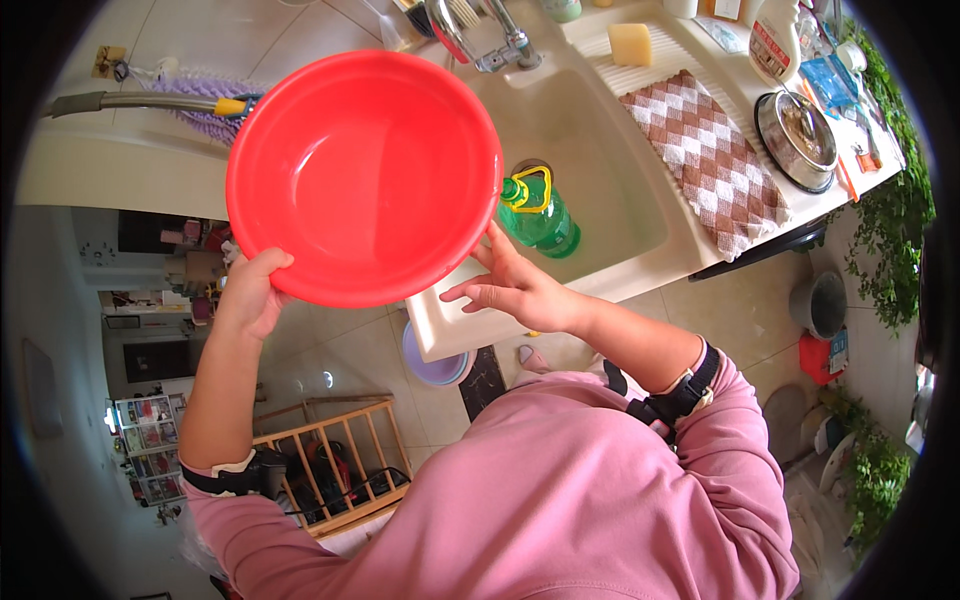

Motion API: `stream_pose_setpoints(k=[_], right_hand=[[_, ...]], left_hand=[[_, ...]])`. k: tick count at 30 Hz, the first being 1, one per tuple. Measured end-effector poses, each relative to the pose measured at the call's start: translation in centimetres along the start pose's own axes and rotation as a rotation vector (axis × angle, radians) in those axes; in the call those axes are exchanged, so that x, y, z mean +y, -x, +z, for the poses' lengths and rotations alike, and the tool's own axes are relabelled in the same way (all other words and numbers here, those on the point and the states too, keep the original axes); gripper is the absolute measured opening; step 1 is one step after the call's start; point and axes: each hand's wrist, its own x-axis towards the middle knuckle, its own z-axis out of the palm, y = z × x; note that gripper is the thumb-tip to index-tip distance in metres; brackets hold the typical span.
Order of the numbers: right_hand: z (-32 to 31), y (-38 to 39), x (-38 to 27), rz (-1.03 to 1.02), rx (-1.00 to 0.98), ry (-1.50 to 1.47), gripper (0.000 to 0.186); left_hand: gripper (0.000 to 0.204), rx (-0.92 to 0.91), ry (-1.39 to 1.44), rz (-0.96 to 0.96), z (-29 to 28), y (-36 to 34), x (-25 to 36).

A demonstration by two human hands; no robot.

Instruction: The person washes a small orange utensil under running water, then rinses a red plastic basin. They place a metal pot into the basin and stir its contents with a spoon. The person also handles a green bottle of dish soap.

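Note:
A red plastic basin is held up over the left part of the sink, its inside facing me and bare. At its lower left rim my left hand grips it, thumb over the edge and the other fingers hidden behind. My right hand is by the lower right rim, fingers spread; the upper fingertips meet the basin's outer side, and the thumb points away from it. In the sink, just beyond my right hand, lies a green bottle with a yellow handle.
A chrome faucet rises at the sink's back. On the right counter are a brown-and-white checked cloth, a yellow sponge, a metal bowl and a spray bottle. A wooden rack and purple basin stand below.

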Motion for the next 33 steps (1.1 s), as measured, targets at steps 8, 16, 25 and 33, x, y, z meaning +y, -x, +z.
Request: stream_pose_setpoints(k=[8, 16, 25, 33], right_hand=[[0.2, 0.0, 0.0, -0.015, 0.001, -0.023, 0.09], [0.2, 0.0, -0.1, 0.009, -0.014, -0.006, 0.088], [0.2, 0.2, 0.2, 0.003, -0.004, 0.004, 0.089], [0.0, 0.1, 0.8, -0.022, -0.007, -0.003, 0.087]], left_hand=[[0.037, -0.04, -0.024, -0.001, -0.7, -0.8, -0.3], [0.037, -0.012, -0.019, 0.023, -0.1, -0.5, -0.3], [0.041, -0.038, -0.065, 0.0, -0.3, -1.3, -0.3], [0.041, -0.045, -0.074, 0.001, -0.3, -1.6, -0.1]])
